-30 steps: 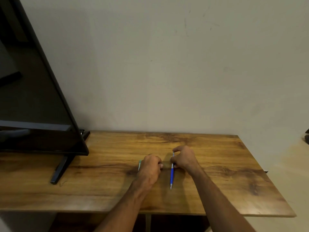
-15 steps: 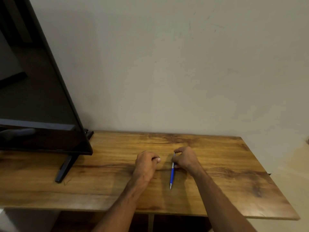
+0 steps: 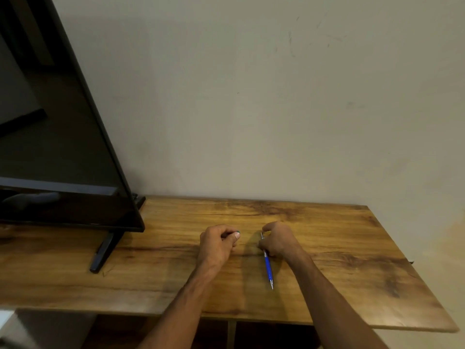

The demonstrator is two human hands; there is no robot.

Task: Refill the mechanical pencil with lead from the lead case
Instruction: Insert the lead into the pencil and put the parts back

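Left hand: the left hand (image 3: 219, 244) rests on the table (image 3: 352, 248) to the right of the television (image 3: 63, 147), with its fingers curled round a small thing.
Lead case: only a green end (image 3: 237, 232) shows past the thumb. It is probably the lead case, but whether it is open cannot be told.
Right hand: the right hand (image 3: 278, 239) lies farther right of the television and apart from the other hand. Its fingers are curled over the upper part of the mechanical pencil (image 3: 268, 267).
Mechanical pencil: blue, lying flat on the table well right of the television, with its metal tip pointing toward the person and its cap end by the forefinger and thumb.
Step in hand: this looks like the start, since the pencil is not yet lifted and no lead is in view.
Risk, cap: the cap is small and round. If it is pulled off low over the wood it could roll away, perhaps under the television.
Risk, lead: the leads are thin and brittle. Tipping the case too steeply could spill several, and a pinch or a skewed entry into the barrel could snap one.
Risk, pencil: the grip covers one end only, so the free tip may swing or drag when the pencil is lifted.
Risk, sight: the curled fingers hide both openings, so lining up case and barrel may go by feel.
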